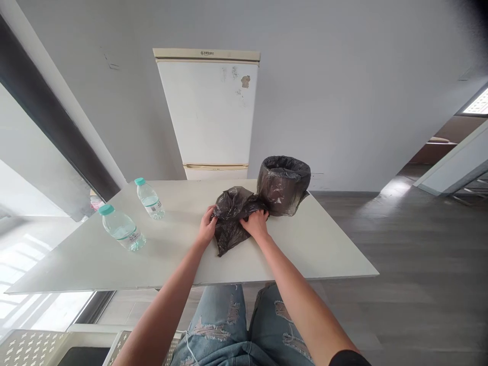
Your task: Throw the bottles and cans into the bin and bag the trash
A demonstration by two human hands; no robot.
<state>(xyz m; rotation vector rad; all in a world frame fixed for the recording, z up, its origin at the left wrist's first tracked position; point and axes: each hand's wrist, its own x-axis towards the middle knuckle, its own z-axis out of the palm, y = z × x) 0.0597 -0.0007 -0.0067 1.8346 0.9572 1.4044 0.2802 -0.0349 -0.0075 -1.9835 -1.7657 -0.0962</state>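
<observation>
A crumpled black plastic bag [232, 223] lies on the white table [175, 264] in front of me. My left hand [208, 223] is closed on its left edge, thumb and fingers pinching the film. On the bag's right side, my right hand [256, 222] grips the gathered plastic, its fingertips partly hidden in the folds. Just beyond my right hand stands a bin [284, 190] lined with a dark, see-through bag folded over its rim. The loose bag touches the bin's left side.
Two clear water bottles with teal caps, a nearer bottle [122, 229] and a farther bottle [150, 199], stand on the left of the table. A white fridge [209, 112] is behind the table. A perforated crate [28, 345] sits low at the left.
</observation>
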